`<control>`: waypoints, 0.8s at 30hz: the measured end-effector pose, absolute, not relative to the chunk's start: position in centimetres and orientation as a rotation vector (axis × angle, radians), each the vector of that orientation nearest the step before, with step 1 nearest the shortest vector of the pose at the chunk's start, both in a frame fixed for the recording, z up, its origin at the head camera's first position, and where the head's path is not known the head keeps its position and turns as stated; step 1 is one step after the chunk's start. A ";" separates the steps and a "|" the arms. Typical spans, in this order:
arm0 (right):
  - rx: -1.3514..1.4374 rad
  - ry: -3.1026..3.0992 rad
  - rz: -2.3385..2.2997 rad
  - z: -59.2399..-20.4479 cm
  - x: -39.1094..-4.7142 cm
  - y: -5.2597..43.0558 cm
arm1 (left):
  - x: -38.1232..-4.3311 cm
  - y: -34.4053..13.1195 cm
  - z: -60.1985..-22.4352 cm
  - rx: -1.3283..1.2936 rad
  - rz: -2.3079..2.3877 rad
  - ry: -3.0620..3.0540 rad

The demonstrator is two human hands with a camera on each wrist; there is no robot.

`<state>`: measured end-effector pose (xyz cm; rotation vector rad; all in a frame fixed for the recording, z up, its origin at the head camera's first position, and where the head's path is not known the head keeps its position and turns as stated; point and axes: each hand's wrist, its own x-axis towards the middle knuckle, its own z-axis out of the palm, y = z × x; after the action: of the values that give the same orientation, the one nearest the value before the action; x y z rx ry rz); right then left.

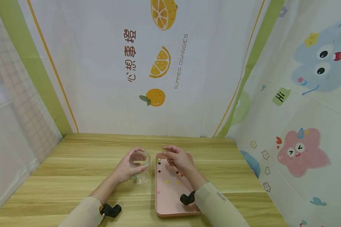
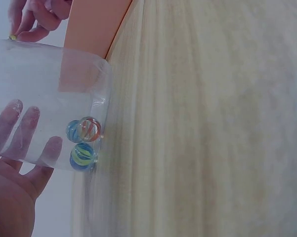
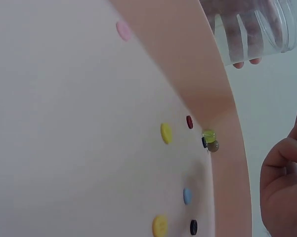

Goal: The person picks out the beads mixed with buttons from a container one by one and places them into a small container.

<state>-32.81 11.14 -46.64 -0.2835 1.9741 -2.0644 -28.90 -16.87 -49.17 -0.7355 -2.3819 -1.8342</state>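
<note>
My left hand [image 1: 128,167] grips a clear plastic jar [image 1: 142,171] round its side, its open mouth facing up. Swirled glass marbles [image 2: 82,156] lie at the bottom of the jar, blue-yellow and orange-white among them. Between thumb and fingertips, my right hand [image 1: 177,159] pinches a small yellow-green marble [image 2: 13,37], mostly covered by the fingers. That hand is over the far left corner of a pink tray [image 1: 170,205], just right of the jar's mouth. In the tray's corner sit a yellow-green marble [image 3: 208,136] and a greyish marble [image 3: 213,146].
Scattered over the tray floor are several buttons, including a pink button [image 3: 123,30], a yellow button [image 3: 166,133], a dark red button [image 3: 189,122], a blue button [image 3: 187,196] and a black button [image 3: 193,227]. The tray's raised wall [image 3: 227,113] borders the wooden table [image 1: 82,164].
</note>
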 end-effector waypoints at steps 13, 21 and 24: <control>-0.345 1.942 -2.072 -45.7 -32.3 10.6 | -29.0 -16.8 -49.2 -0.740 -1.840 -2.382; -0.383 1.929 -2.085 -44.5 -32.0 9.7 | -29.0 -16.8 -49.1 -0.751 -1.855 -2.373; -0.409 1.932 -2.084 -44.1 -31.8 9.3 | -29.0 -16.8 -49.1 -0.749 -1.851 -2.376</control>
<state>-31.82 9.32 -44.12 -0.4094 1.9323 -2.0845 -28.95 -16.83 -49.10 -0.7489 -2.3758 -1.8511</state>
